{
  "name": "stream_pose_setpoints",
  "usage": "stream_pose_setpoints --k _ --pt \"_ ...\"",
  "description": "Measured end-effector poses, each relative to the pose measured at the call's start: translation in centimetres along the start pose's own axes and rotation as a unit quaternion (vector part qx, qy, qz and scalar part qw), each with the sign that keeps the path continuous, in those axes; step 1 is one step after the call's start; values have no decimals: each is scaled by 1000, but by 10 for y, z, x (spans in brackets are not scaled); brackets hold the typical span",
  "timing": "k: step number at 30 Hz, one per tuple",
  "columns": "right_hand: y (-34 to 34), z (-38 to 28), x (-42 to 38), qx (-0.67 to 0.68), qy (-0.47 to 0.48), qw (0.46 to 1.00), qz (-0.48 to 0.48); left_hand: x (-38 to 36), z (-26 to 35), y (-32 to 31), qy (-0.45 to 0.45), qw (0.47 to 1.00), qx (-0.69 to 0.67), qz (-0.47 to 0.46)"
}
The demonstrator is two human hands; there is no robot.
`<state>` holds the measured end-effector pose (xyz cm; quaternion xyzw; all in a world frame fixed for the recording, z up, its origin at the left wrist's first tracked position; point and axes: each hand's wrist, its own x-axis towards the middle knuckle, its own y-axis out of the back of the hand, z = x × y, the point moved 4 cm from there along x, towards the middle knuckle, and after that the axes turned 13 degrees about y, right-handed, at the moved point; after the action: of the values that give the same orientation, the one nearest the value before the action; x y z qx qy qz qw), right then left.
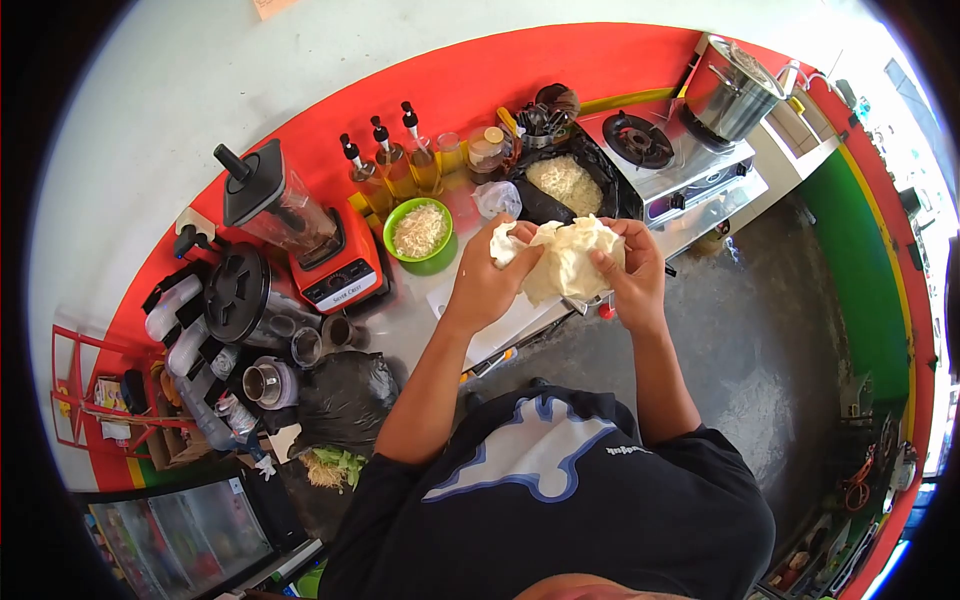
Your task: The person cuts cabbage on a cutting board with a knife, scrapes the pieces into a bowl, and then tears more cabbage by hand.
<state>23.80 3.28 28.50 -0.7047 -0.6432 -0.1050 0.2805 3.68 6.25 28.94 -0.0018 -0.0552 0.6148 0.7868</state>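
Note:
Both hands are raised over the counter's front edge, holding a pale, crumpled, leafy or sheet-like mass (575, 262). My left hand (492, 280) has its fingers closed on the mass's left side, where a whiter piece (507, 243) sticks out. On the right side my right hand (636, 275) grips it, the thumb on the front. A white board (500, 318) lies on the counter beneath my left hand. Left of the hands stands a green bowl (433, 262) with pale shreds in it. Behind them a black bag (610, 185) lies open, holding more pale shreds (567, 185).
A red blender (340, 272) and oil bottles (393, 165) stand along the wall. On the right are a gas stove (690, 180) and a large steel pot (728, 98). A black plastic bag (345, 405), jars and cups crowd the counter's left end.

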Motion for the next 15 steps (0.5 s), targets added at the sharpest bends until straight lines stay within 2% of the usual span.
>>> stream_pose_setpoints --k 1,3,7,9,12,15 --pt "0 1 1 1 0 1000 -1 -1 2 -1 0 1000 1 1" --pt "1 5 1 46 -32 998 16 -4 2 -4 87 996 -33 -8" --pt "3 17 -1 62 -61 996 16 -1 -4 -5 104 994 -34 -16" --pt "3 21 -2 78 -74 994 27 -1 -11 -6 123 990 -49 -49" --pt "9 30 -4 103 -106 989 34 -3 -12 -7 165 979 -112 -34" --pt "16 38 -5 118 -152 980 52 -2 -19 -9 162 981 -109 -19"
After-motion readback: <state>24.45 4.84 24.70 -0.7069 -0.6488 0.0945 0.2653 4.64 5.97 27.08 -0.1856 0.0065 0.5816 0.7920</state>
